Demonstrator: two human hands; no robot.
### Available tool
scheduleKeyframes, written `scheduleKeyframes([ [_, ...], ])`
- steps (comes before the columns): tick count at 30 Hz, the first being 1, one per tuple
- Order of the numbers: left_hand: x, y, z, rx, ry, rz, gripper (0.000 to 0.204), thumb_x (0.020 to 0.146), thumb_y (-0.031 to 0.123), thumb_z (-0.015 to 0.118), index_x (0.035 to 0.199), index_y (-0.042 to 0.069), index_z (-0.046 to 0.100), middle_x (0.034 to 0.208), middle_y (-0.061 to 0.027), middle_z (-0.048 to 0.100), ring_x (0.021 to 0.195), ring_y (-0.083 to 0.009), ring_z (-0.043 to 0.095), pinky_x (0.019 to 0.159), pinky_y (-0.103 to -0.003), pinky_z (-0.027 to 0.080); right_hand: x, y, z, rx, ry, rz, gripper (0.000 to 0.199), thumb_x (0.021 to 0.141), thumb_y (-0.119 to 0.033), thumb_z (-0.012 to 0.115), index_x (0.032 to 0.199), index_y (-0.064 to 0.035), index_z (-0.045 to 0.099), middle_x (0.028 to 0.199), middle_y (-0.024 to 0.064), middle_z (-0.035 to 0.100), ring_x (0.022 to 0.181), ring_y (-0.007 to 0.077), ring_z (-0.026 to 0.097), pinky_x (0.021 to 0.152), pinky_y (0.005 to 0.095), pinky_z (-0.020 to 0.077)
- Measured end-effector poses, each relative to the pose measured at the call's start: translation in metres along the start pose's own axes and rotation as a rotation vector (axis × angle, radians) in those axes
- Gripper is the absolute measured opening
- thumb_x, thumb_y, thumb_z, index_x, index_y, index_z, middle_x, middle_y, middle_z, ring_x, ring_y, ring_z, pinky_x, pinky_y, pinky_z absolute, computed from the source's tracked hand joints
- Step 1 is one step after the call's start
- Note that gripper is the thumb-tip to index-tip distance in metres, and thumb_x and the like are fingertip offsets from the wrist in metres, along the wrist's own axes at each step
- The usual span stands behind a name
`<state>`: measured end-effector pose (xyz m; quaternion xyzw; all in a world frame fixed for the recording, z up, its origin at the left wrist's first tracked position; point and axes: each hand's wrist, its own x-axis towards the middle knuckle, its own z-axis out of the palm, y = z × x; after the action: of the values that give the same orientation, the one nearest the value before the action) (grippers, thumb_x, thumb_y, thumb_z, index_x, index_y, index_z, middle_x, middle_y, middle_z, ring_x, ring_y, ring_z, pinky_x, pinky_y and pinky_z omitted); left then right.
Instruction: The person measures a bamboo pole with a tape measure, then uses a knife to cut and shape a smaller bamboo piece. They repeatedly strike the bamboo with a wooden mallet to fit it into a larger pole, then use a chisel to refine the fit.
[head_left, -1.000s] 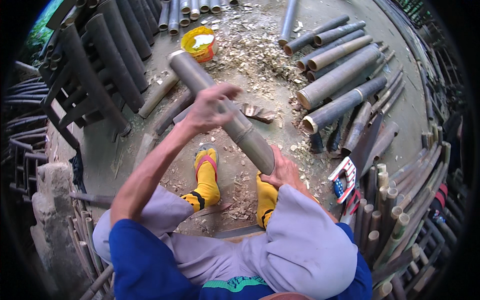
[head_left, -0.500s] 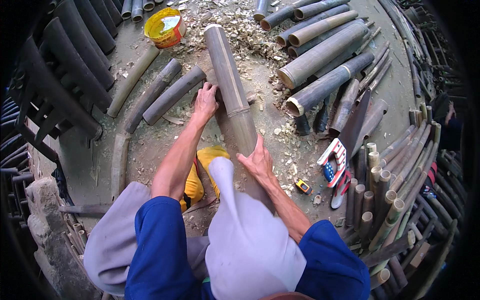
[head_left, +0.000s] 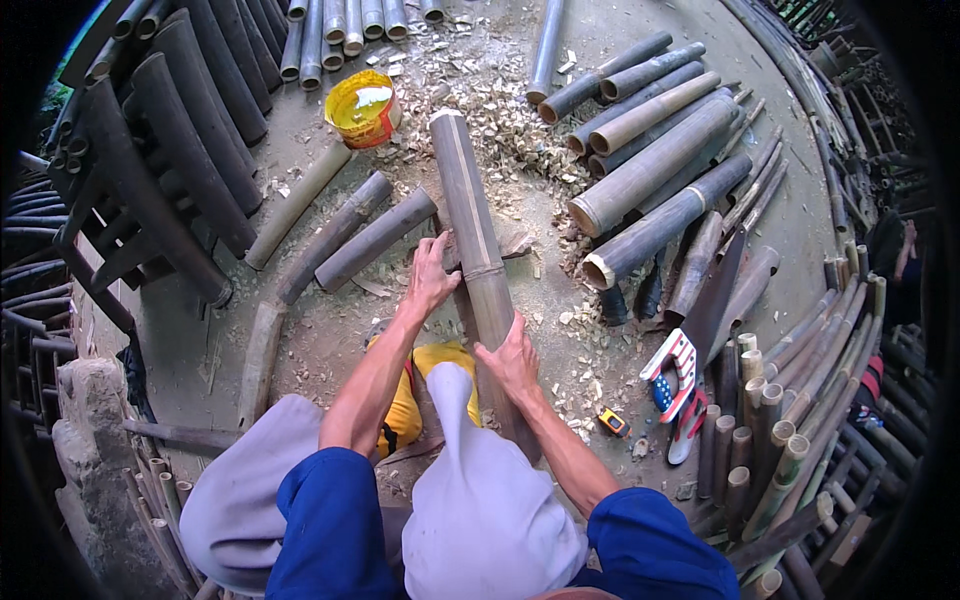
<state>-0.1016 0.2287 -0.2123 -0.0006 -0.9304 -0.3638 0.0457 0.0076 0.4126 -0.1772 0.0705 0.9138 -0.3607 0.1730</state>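
A thick bamboo tube (head_left: 465, 205) with a pale strip along its upper face slants from between my knees toward the far side. My right hand (head_left: 512, 360) is wrapped round its near part, below the node, thumb on top. Beside its left edge is my left hand (head_left: 432, 275), fingers apart, thumb close to the tube near the node; I cannot tell whether it touches. Two shorter dark bamboo pieces (head_left: 378, 240) (head_left: 335, 238) lie just left of that hand. My foot in a yellow shoe (head_left: 402, 410) is partly hidden beneath my arms and grey trousers.
A yellow-red bucket (head_left: 362, 112) stands at far left, near scattered wood chips (head_left: 490, 125). Several bamboo tubes (head_left: 650, 165) lie at right, with a handsaw (head_left: 672, 375) and a yellow tape measure (head_left: 612, 421) nearer. Curved bamboo lengths (head_left: 165, 150) lean at left; upright pieces (head_left: 770, 420) crowd the right.
My left hand has come up from beside the tube, its fingers spreading and its thumb moving closer to the node. My right hand keeps its grip. The whole view has shifted slightly.
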Motion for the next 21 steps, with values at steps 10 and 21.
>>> scheduleKeyframes([
  [10,-0.077,-0.008,-0.021,-0.164,0.237,-0.282,0.046,0.065,0.010,0.070,0.109,0.004,0.060,0.104,-0.0133,0.053,0.091,-0.0263,0.057,0.084,-0.036,0.047,-0.068,0.091,-0.088,-0.303,0.412,-0.059,0.057,0.073,-0.024,0.070,0.122,-0.0028,0.051,0.119,0.0212,0.048,0.112,0.0382,0.044,0.095,0.0475,0.0375],
  [21,-0.118,-0.009,0.003,-0.421,0.368,-0.495,0.044,0.067,0.004,0.075,0.109,0.006,0.063,0.097,-0.0078,0.064,0.083,-0.0191,0.063,0.073,-0.031,0.054,-0.130,0.207,-0.083,-0.235,0.170,0.215,0.056,0.067,-0.009,0.070,0.120,-0.0116,0.053,0.116,0.0187,0.053,0.109,0.0366,0.050,0.088,0.0426,0.0452],
])
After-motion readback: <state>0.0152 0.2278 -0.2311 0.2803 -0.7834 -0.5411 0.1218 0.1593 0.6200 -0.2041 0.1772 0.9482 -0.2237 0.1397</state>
